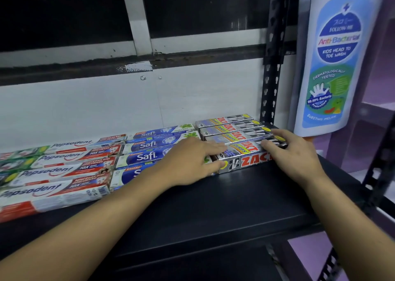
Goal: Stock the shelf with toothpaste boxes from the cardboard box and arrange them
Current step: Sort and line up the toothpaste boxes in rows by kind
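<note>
**Stocking well advanced; last Zact box being seated**

Zact boxes [230, 128] lie in a row on the shelf [213, 206] at the foot of the post [270, 88]. Safi boxes [149, 146] lie left of it, Pepsodent boxes [59, 169] farther left. The left hand [192, 161] pinches the front Zact box [245, 163]. The right hand [292, 152] lies flat on the row beside the post. The cardboard box is unseen, so the remaining stock is probably small at best.

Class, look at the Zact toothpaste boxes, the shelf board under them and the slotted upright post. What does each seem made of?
Zact toothpaste boxes: printed card, glossy silver finish, crisp folded edges. Shelf board: likely painted metal, matt black with a soft sheen. Upright post: black painted steel angle, judging by punched keyhole slots.
</note>
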Tool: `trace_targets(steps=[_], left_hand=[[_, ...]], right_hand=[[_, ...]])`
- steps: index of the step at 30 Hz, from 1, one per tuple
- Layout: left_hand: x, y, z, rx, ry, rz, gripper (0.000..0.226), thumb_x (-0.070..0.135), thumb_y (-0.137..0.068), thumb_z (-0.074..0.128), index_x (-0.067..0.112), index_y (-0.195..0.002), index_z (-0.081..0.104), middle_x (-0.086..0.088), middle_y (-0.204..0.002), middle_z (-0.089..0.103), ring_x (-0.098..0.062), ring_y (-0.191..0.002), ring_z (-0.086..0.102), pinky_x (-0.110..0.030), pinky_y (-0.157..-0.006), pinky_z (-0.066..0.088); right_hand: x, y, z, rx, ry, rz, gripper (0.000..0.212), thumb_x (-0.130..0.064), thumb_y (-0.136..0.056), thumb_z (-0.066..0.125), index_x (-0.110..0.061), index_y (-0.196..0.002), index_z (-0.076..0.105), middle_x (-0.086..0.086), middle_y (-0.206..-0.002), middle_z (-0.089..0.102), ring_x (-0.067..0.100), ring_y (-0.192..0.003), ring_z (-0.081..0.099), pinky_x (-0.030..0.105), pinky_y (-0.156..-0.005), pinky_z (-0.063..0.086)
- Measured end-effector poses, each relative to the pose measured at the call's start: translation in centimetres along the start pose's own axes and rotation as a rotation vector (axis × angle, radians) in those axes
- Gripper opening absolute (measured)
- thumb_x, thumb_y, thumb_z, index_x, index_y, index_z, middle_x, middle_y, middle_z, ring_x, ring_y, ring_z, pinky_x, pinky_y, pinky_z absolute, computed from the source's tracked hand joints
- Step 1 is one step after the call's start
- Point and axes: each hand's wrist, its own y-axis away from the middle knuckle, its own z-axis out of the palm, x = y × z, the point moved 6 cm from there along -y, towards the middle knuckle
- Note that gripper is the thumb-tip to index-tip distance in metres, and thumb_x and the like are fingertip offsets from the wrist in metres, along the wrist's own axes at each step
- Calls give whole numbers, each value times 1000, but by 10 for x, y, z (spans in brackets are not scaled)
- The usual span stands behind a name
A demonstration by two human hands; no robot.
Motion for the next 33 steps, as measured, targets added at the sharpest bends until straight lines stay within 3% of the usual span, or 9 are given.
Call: trace_targets(steps=[7, 13, 15, 19, 23, 29, 33], left_hand=[[6, 3, -3, 20, 27, -16, 43, 46, -94, 55, 35, -136, 55, 13, -139, 57, -16, -125, 55, -38, -101, 46], [28, 29, -15, 114, 11, -7, 52, 50, -95, 53, 34, -144, 46, 12, -154, 39, -12, -144, 31, -36, -117, 26], [39, 51, -23, 141, -15, -27, 52, 52, -94, 53, 35, -142, 47, 11, -151, 43, -14, -142, 32, -31, -114, 22], [54, 112, -49, 264, -144, -45, 49, 52, -86, 53, 30, -129, 60, 3, -127, 64, -21, -126, 50, -38, -106, 34], [59, 180, -65, 358, -309, -88, 46, 50, -85, 51, 22, -118, 67, 2, -105, 70, -23, -106, 58, -41, -95, 40], [64, 289, -42, 463, -429, -82, 39, 41, -86, 57, 15, -113, 69, -1, -100, 66, -27, -96, 59, -43, -83, 42], [60, 353, -1, 441, -485, -68, 31, 34, -87, 57, 13, -106, 70, -3, -97, 65, -27, -88, 57, -39, -74, 38]], right_hand=[[4, -3, 4, 3, 53, -44, 35, -43, -87, 63, -27, -117, 70, 0, -121, 67, 11, -94, 52, 28, -83, 41], [-12, 6, -1, 128, 276, -199, 43, -44, -87, 58, -15, -117, 68, 6, -124, 65, 27, -115, 56, 35, -98, 40], [-24, 20, -6, 179, 313, -289, 38, -39, -88, 60, -14, -115, 69, 7, -127, 64, 29, -119, 54, 35, -102, 37], [-63, 85, -2, 189, 266, -480, 33, -33, -86, 62, -16, -113, 70, 5, -127, 64, 30, -116, 56, 36, -103, 37], [-101, 169, 19, 142, 198, -609, 35, -35, -85, 61, -19, -116, 68, 0, -128, 63, 29, -115, 54, 42, -100, 41], [-124, 284, 59, 111, 66, -761, 26, -24, -89, 64, -12, -111, 69, 2, -107, 63, 26, -96, 54, 33, -85, 42], [-96, 335, 106, -43, 70, -750, 23, -23, -90, 64, -12, -110, 68, 1, -100, 59, 22, -91, 53, 31, -76, 41]])
